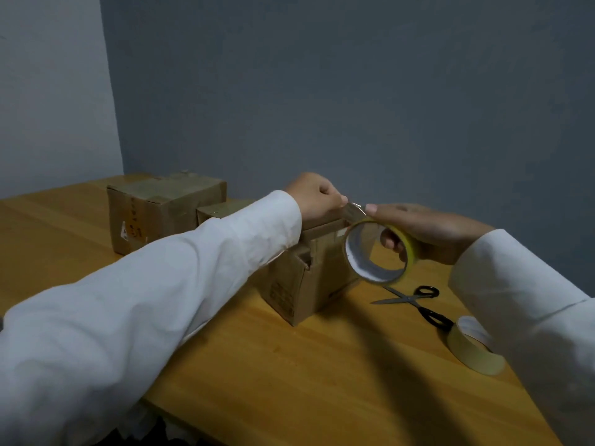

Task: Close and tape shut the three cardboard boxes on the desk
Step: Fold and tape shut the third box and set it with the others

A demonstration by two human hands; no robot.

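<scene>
Three cardboard boxes stand on the wooden desk [289, 375]. The nearest box [309, 278] sits in the middle, partly behind my left sleeve. A larger closed box [161, 210] stands at the back left, and a small box [219, 211] peeks out beside it. My right hand [428, 233] holds a roll of clear tape with a yellow core [380, 252] above the nearest box's right side. My left hand [317, 196] pinches the loose end of the tape [354, 210], pulled a short way off the roll above the box top.
Black-handled scissors [415, 302] lie open on the desk right of the nearest box. A roll of beige masking tape [473, 346] lies near the desk's right edge. Grey walls close off the back and left.
</scene>
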